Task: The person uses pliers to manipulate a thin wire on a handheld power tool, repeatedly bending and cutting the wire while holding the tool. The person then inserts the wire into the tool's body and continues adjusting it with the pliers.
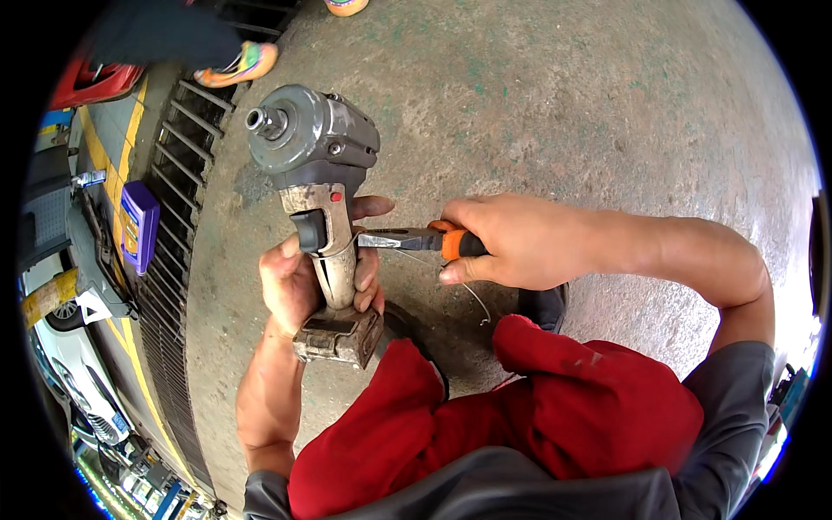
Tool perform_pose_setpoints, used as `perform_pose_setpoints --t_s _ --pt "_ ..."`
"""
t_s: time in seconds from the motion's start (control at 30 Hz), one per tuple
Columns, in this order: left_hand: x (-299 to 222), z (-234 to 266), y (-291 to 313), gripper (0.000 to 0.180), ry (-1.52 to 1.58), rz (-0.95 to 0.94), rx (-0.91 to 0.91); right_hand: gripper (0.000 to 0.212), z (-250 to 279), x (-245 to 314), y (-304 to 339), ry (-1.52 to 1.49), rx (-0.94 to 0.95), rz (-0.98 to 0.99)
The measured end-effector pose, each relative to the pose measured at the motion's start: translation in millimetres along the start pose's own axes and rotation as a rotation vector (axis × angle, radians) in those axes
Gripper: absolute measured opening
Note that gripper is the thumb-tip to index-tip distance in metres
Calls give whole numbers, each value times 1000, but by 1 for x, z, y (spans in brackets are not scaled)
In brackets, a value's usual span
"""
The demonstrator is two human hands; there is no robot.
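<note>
My left hand (pixel 293 286) is wrapped round the handle of a worn cordless impact wrench (pixel 322 147), its bare square drive pointing to the upper left. A thin wire (pixel 475 300) loops round the wrench's handle below the black trigger, and its loose end curls down to the right. In my right hand (pixel 520 238) are pliers (pixel 459 243) with orange and black grips. Their jaws lie against the side of the handle at the wire; whether they pinch it I cannot tell. My left fingertips show behind the handle, beside the jaws.
A metal floor grate (pixel 184 130) runs along the left, with a purple bottle (pixel 139 227) beside it. Another person's colourful shoe (pixel 238 65) is at the top left. A white car (pixel 82 373) stands at the far left. My red-trousered knees (pixel 598 390) are below my hands, over the concrete floor (pixel 589 113).
</note>
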State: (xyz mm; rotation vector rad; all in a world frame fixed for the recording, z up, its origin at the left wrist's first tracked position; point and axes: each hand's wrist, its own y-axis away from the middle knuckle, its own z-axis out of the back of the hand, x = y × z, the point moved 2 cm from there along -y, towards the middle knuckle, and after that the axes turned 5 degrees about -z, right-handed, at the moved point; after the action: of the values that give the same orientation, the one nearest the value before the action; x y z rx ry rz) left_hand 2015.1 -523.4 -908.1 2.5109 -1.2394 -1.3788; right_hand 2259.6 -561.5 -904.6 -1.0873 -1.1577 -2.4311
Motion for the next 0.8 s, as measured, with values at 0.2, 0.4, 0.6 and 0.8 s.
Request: perform_pose_setpoints --t_s 0.2,0.4,0.6,0.8 --pt "1 3 0 106 14 10 -4 40 -7 0 3 -15 -69 39" --pt "2 3 1 108 62 -2 23 33 -5 3 4 -13 -58 56" --pt "2 1 4 107 55 -16 8 30 -4 1 2 33 -87 91" --pt "-8 -2 10 110 -8 79 75 26 14 24 12 -114 234 -36"
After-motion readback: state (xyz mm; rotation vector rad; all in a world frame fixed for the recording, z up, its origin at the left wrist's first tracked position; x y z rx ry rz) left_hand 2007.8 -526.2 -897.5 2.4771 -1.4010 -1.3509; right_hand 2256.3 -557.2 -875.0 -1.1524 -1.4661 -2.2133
